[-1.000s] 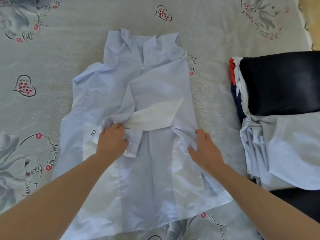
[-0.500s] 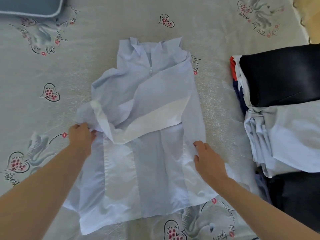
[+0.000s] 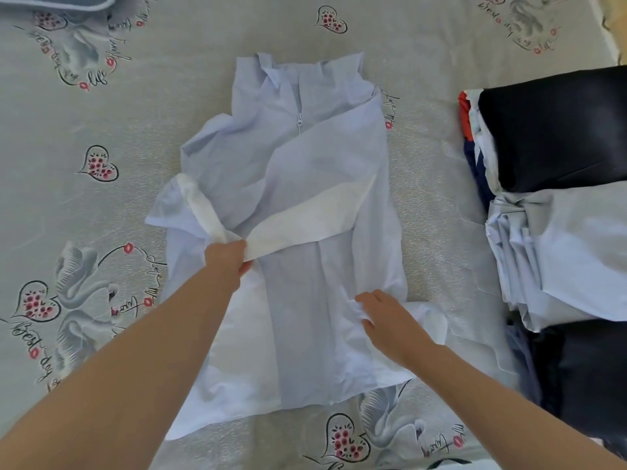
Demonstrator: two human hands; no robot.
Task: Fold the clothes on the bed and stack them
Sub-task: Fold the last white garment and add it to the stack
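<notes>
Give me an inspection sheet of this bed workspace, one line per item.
Surface: bed sheet printed with hearts and swans.
Job's things: light blue zip-collar garment lying flat, sleeves folded across its front; stack of folded clothes to its right, black piece on top.
Clutter: blue pillow corner at top left.
Grippers: left hand pinches a sleeve end; right hand rests flat on the lower front.
Cables: nothing seen.
Surroundings: yellowish strip past the bed's top right edge, unclear.
</notes>
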